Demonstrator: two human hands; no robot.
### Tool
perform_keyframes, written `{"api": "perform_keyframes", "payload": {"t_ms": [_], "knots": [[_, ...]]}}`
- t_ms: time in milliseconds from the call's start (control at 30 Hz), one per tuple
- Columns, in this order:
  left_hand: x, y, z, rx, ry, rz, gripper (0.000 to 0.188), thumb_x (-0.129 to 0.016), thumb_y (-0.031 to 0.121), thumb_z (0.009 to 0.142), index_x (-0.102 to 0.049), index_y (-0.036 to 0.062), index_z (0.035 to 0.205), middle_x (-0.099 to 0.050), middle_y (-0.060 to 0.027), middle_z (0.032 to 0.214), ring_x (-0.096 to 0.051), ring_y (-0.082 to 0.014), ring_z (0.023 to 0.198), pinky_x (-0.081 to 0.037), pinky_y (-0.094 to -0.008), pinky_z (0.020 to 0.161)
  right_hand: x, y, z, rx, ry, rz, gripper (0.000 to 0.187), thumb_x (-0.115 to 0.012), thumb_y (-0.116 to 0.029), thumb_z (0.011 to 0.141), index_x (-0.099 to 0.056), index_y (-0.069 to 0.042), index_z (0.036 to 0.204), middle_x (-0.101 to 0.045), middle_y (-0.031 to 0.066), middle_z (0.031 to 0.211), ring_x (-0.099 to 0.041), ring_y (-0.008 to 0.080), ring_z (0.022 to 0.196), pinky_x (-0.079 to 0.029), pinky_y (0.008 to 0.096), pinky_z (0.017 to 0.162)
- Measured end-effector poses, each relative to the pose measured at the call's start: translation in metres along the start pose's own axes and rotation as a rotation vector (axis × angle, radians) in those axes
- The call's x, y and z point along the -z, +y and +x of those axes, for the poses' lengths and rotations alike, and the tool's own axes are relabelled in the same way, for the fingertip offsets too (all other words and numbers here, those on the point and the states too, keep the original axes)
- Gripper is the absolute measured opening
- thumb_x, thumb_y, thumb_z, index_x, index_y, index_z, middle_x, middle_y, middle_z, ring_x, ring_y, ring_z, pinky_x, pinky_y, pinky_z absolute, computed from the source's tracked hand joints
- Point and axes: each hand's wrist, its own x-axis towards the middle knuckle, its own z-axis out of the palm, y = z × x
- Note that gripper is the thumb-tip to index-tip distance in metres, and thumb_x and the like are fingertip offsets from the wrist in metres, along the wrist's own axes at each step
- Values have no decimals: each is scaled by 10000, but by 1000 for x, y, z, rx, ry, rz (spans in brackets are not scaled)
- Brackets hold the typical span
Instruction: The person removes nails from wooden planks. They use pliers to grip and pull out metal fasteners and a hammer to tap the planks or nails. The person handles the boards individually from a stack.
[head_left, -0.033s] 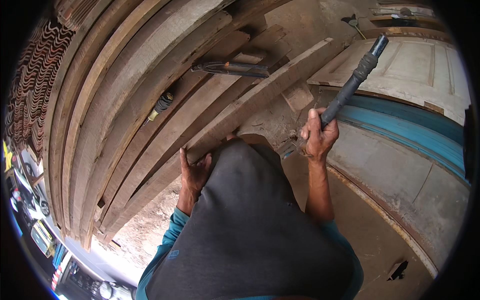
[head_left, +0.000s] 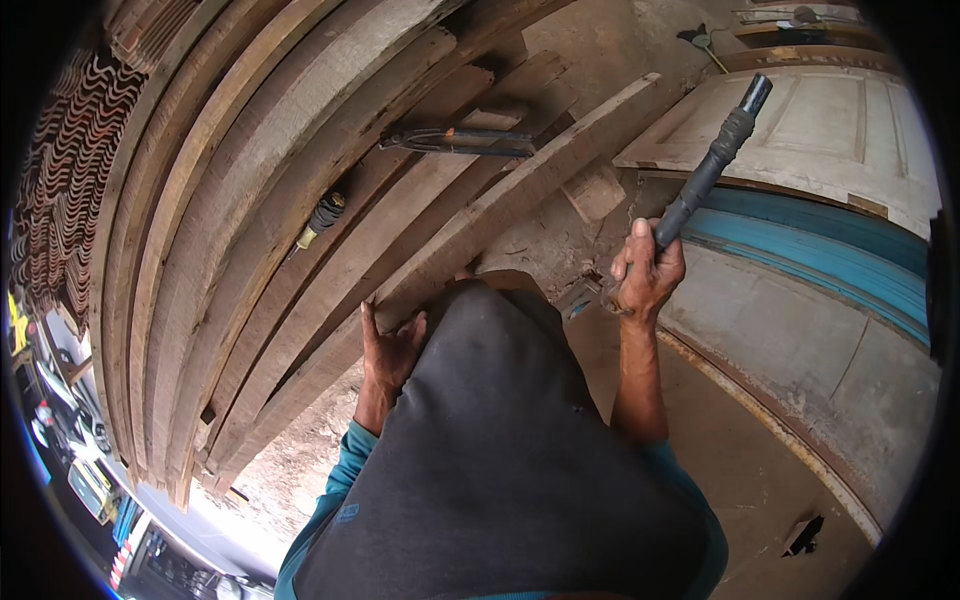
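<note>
My right hand is closed around the lower end of a dark metal bar wrapped in black tape. The bar slants up to the right, its bare metal end pointing away from me; whatever lies below the fist is hard to make out. Against the nearest long wooden beam, my left hand grips the near edge, index finger stretched over the wood and thumb apart. Some of its fingers are hidden. On the timbers beyond lie long-handled pincers and a screwdriver with a black and pale yellow handle.
Several more long timbers are stacked at left, beside wavy roof tiles. A pale panelled door and blue boards lie at right above a grey slab. Parked vehicles show at lower left.
My right hand has shifted slightly to the right, and the bar stands a little steeper. The left hand stays on the beam.
</note>
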Motion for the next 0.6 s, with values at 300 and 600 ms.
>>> {"api": "perform_keyframes", "payload": {"t_ms": [300, 600], "knots": [[-1, 18, -12, 306, -98, -378, 1091, -666, 684, 862, -208, -43, 1534, -426, -275, 1417, -561, -326, 1209, -481, -462, 1105, 16, 58, -12, -349, 50, -191, 349, -721, -349, 944, -545, -83, 802, -474, -17, 595, -468, 101, 474, -376, 275, 461], [34, 10, -13, 398, -261, -179, 912, -598, 647, 928, -284, 85, 1573, -463, -233, 1489, -464, -310, 1374, -391, -423, 1147, -77, 189, -51, -515, 23, 163, 553, -715, -476, 935, -586, -59, 1274, -665, 68, 1055, -667, 194, 865, -529, 352, 619]]}}
